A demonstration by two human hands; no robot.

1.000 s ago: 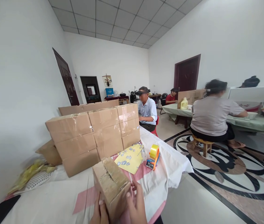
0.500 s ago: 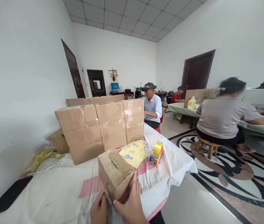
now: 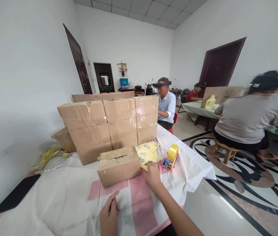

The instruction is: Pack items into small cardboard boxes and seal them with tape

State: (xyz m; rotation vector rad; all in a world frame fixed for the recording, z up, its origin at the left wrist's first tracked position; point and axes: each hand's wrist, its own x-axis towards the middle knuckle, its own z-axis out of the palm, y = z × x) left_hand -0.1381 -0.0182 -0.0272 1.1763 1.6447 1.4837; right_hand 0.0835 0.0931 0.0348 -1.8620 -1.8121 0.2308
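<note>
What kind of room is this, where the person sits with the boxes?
Probably a plain room used as a small packing workspace: stacked cardboard boxes, a tape dispenser on the cloth-covered table, and people seated at another table.

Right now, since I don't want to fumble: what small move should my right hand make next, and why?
I'd probably have the right hand pinch the near edge of the yellow sheet: its fingertips are at that edge, the tape dispenser lies farther right, and the nearest box stands without being held.
</note>
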